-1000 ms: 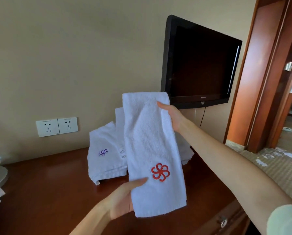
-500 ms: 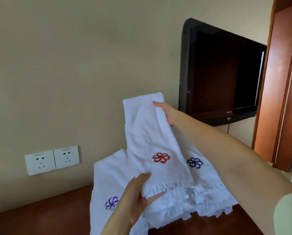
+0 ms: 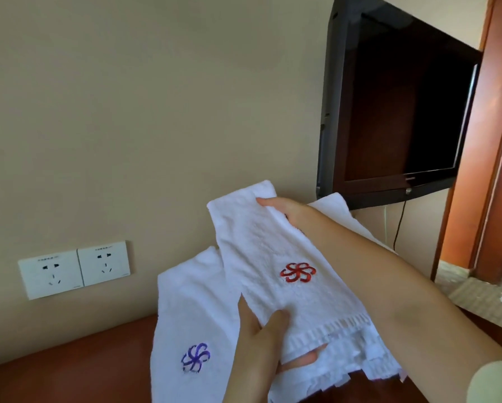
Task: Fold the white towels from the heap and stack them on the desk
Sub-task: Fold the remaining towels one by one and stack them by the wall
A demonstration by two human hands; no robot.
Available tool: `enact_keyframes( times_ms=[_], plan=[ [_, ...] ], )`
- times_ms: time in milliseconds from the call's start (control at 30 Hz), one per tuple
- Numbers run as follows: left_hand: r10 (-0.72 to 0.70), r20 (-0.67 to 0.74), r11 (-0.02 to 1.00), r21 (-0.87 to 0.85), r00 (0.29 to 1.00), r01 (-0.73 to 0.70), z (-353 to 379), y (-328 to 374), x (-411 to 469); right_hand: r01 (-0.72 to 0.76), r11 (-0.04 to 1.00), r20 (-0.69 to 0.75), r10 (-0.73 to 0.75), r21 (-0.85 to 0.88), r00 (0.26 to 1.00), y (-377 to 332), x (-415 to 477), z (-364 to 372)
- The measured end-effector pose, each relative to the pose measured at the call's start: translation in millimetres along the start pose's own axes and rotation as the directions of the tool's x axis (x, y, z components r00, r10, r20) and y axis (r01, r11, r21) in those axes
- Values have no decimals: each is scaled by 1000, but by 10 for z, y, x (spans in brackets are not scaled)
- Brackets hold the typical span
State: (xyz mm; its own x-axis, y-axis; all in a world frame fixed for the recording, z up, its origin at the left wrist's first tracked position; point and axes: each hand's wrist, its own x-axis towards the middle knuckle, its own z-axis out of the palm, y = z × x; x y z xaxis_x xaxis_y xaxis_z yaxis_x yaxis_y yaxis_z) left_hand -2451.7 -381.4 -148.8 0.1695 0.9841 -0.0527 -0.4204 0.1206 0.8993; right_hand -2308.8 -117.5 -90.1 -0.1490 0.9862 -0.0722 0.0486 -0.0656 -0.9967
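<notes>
Head camera: folded towel held lengthwise above the stack

At far left a pair of wall sockets [image 3: 73, 273] sits above the brown worktop [image 3: 69, 370]. Next comes a white purple-emblem towel [image 3: 185, 309], draped against the wall and down onto the worktop.

Just right of it the left hand [image 3: 258, 344] grips the near hem of the red-emblem towel [image 3: 273, 257], thumb on top and fingers curled beneath; one fingertip shows under the fringe. This towel is folded into a narrow strip. Its long axis runs from the left hand up and away toward the wall, where the right hand [image 3: 284, 209] pinches the far end along its right edge, so the far end rides higher than the near one.

Beneath and to the right lies the stack [image 3: 369, 365] of folded towels, its layered hems showing under the held strip. I cannot tell whether the strip already touches it. The stack's axis looks roughly parallel to the strip, so setting it down probably needs only a lowering of the far end, led by the right hand. A dark television [image 3: 404, 112] hangs on the wall beyond.
</notes>
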Motion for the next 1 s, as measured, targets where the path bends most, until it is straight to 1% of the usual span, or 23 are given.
enact_keyframes(
  times_ms=[33,67,100,167,200,267,333,400,533,633,733,867,933,1000],
  plan=[
    [7,9,1000,3,1000,-7,-8,2,-5,15,999,-42,-17,-49,999,-8,-12,55],
    [4,17,1000,-3,1000,-3,-34,2,3,23,991,-127,-39,-128,991,-8,36,89],
    [-11,20,1000,-8,1000,11,-63,9,12,-17,986,-183,-15,-168,983,-30,-15,148],
    [-30,9,1000,-5,1000,30,-111,24,26,-46,971,-360,-43,-235,932,-33,-21,202],
    [-27,11,1000,11,1000,27,-129,24,37,-46,953,-429,-92,-300,899,-22,-14,185],
    [-34,31,998,51,999,33,-144,29,48,-72,896,-489,-170,-438,856,-10,-77,207],
    [-61,46,996,75,997,57,-171,39,36,-75,870,-491,-203,-488,847,30,-81,174],
    [-62,43,994,98,997,57,-199,55,16,-90,867,-484,-186,-491,855,34,-149,142],
    [-31,25,993,119,999,28,-194,39,-97,-114,860,-432,-132,-498,892,39,-362,90],
    [33,34,992,121,999,-37,-140,-38,-236,-63,876,-399,-154,-479,904,110,-697,102],
    [73,-15,991,113,997,-71,-68,-120,-410,9,916,-376,-174,-400,910,239,-1121,90],
    [43,-39,990,133,998,-37,-92,-207,-649,21,921,-411,-193,-388,891,395,-1706,113],
    [-7,-27,977,211,1000,12,-201,-242,-820,32,926,-449,-212,-376,868,465,-1987,148],
    [-56,-29,943,328,998,62,-389,-294,-1045,36,932,-499,-226,-361,836,530,-2300,200]
  ],
)
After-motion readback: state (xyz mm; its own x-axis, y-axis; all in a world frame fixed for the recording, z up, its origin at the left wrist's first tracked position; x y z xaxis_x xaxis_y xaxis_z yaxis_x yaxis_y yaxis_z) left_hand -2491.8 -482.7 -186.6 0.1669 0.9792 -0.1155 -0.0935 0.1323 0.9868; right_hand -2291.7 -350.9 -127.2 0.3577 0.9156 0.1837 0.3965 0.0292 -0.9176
